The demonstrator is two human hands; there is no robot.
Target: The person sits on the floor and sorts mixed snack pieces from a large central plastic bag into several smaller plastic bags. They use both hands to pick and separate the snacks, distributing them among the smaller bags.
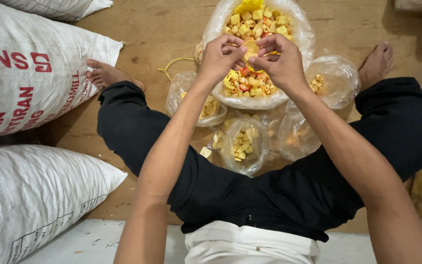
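I sit on a wooden floor (162,29) with my legs spread, in black trousers. Both hands are raised over a large clear plastic bag (299,29) full of yellow and red tube-shaped snack pieces. My left hand (220,56) and my right hand (278,61) meet at the fingertips and pinch a small yellow item (251,48) between them; whether it is a snack piece or a bit of wrapping I cannot tell. Below the hands lie several small clear bags, each with a few yellow pieces inside, such as the one between my legs (242,144).
Two big white woven sacks (20,73) (30,195) lie at the left, a third at the top left. A small bag (335,80) sits by my right leg, another (191,98) by my left. My bare feet (106,73) (377,61) rest on the floor.
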